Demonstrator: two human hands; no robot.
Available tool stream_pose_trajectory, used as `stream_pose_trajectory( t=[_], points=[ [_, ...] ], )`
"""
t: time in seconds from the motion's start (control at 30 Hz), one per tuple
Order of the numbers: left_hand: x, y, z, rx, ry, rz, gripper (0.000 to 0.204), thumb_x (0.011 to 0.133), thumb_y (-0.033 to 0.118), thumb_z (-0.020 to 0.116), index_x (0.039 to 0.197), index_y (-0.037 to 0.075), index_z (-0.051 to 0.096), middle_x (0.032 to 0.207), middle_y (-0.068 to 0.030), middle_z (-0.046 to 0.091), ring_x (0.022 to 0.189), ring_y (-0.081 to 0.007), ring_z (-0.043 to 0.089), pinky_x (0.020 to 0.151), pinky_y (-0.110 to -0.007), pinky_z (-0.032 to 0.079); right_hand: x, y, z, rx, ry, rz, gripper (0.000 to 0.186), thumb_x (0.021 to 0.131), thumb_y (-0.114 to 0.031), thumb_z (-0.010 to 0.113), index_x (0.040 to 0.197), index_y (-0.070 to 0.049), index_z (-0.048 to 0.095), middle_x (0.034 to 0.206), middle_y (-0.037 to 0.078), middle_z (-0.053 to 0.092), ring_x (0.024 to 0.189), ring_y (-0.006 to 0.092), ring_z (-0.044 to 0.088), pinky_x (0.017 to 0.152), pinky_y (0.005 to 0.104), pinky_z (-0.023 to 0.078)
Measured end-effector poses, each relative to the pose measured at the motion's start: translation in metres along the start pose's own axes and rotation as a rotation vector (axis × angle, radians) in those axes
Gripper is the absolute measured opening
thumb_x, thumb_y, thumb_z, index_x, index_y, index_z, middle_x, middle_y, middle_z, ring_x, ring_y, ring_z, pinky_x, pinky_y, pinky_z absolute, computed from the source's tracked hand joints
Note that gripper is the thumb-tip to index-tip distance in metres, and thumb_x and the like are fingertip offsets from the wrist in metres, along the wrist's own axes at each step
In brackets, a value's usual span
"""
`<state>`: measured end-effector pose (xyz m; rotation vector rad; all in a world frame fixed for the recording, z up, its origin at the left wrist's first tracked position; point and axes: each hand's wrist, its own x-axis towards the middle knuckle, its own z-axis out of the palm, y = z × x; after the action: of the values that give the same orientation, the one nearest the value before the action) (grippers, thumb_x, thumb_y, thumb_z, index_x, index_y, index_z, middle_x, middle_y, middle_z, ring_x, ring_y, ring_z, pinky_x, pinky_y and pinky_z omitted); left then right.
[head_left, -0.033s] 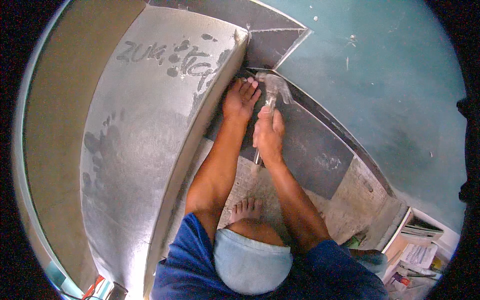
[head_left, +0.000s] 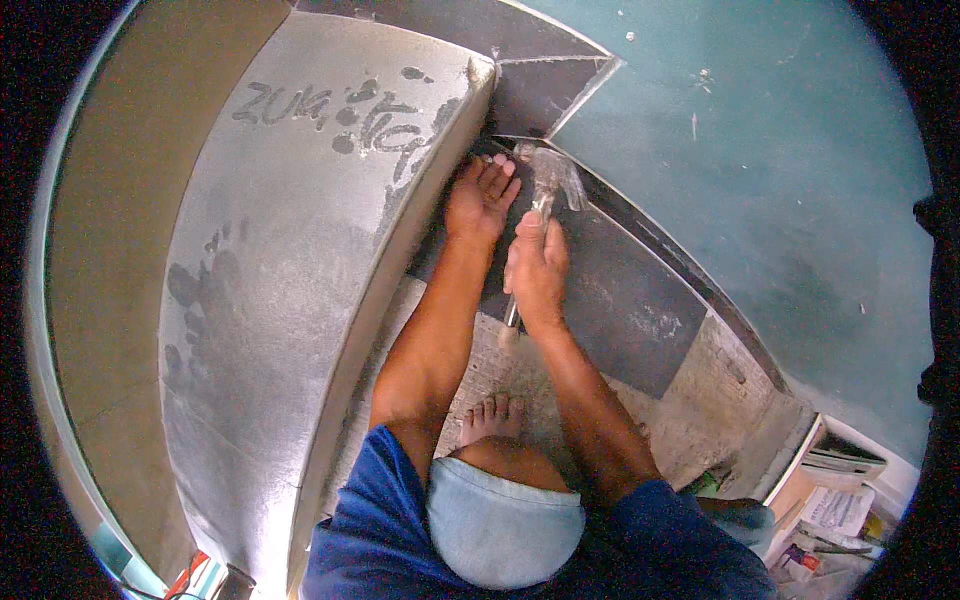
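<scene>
My right hand [head_left: 538, 268] grips the handle of a claw hammer [head_left: 553, 172], its fingers wrapped round the shaft. Motion smears the hammer's head, which is close beside my left fingertips, its claw pointing right. My left hand [head_left: 481, 200] is turned palm up with its fingers curled, in the narrow corner between a grey block and dark tiles. Around those fingertips there is something dark and thin, too small and shadowed to name. Below both hands lies dark floor tile [head_left: 620, 300].
The large grey block [head_left: 280, 230], dusty and with dark smudges, rises along my left. A blue-green wall [head_left: 760, 180] with a dark skirting strip curves along the right. My bare foot [head_left: 492, 418] is on rough concrete. At lower right is a box of odds and ends [head_left: 800, 470].
The hammer has tilted slightly: its head is a little lower and to the right, its handle end a little to the left. My left hand stays in place.
</scene>
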<state>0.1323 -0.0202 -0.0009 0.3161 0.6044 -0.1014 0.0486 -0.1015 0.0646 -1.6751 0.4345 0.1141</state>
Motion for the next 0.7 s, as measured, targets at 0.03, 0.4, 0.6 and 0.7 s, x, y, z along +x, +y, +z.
stream_pose_trajectory(
  t=[0.03, 0.4, 0.6, 0.7],
  points=[
    [0.000, -0.001, -0.002, 0.019, -0.022, 0.001, 0.027, 0.096, 0.028, 0.051, 0.114, 0.007, 0.049, 0.117, -0.0120, 0.058, 0.105, -0.0292, 0.057, 0.099, -0.048, 0.043, 0.002, 0.000, 0.000, -0.023, 0.014, -0.005, 0.042, 0.097, -0.048, 0.048, 0.089, -0.007, 0.050, 0.057, 0.000, 0.043, 0.039, 0.0090, 0.041, 0.032, 0.0264, 0.033],
    [0.025, -0.003, -0.012, 0.115, -0.066, 0.031, 0.026, 0.096, 0.029, 0.051, 0.110, 0.007, 0.051, 0.114, -0.0124, 0.058, 0.106, -0.0282, 0.057, 0.097, -0.049, 0.044, 0.018, 0.007, 0.000, -0.156, -0.070, -0.076, 0.041, 0.098, -0.047, 0.048, 0.086, -0.008, 0.050, 0.056, -0.001, 0.043, 0.039, 0.0094, 0.041, 0.033, 0.0267, 0.034],
    [0.012, 0.000, -0.001, 0.066, 0.022, 0.048, 0.033, 0.096, 0.029, 0.051, 0.116, 0.004, 0.049, 0.122, -0.0139, 0.055, 0.108, -0.0285, 0.057, 0.097, -0.048, 0.045, 0.019, 0.003, -0.002, -0.097, -0.030, -0.104, 0.040, 0.098, -0.046, 0.048, 0.087, -0.008, 0.050, 0.055, -0.001, 0.043, 0.039, 0.0096, 0.041, 0.033, 0.0274, 0.034],
    [0.013, -0.001, 0.001, 0.031, 0.060, 0.013, 0.033, 0.095, 0.029, 0.052, 0.116, 0.004, 0.049, 0.122, -0.0139, 0.055, 0.108, -0.0284, 0.057, 0.097, -0.048, 0.044, 0.020, 0.004, 0.000, -0.149, -0.071, -0.068, 0.040, 0.098, -0.046, 0.047, 0.088, -0.007, 0.050, 0.055, -0.001, 0.043, 0.039, 0.0094, 0.041, 0.033, 0.0273, 0.034]
  ],
)
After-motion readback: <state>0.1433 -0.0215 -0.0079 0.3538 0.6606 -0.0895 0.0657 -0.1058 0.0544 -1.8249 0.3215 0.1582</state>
